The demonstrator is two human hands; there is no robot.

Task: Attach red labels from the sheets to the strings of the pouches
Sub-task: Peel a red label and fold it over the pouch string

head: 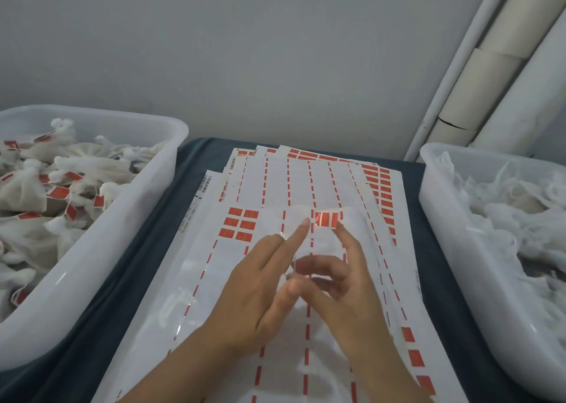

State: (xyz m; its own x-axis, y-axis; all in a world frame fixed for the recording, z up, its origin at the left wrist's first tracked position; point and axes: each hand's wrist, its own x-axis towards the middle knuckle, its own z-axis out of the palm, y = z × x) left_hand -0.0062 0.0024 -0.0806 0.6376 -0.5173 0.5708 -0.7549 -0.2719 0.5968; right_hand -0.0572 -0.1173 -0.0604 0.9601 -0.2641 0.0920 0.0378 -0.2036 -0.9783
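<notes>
Several overlapping label sheets (306, 185) lie on the dark cloth, white with red dashed lines and a few red labels (240, 226) left on them. The top sheet's far edge curls up and carries a glossy red label (325, 219). My left hand (263, 280) stretches its index finger onto that curl, just left of the label. My right hand (343, 286) touches the label's lower right corner with its index fingertip. Its thumb and curled fingers pinch a thin pouch string (293, 264). A faint white pouch (309, 356) seems to lie under my wrists.
On the left stands a white tub (159, 188) full of pouches with red labels on their strings. A second white tub (441, 219) on the right holds unlabelled pouches. White pipes (490, 81) run up the grey wall at the back right.
</notes>
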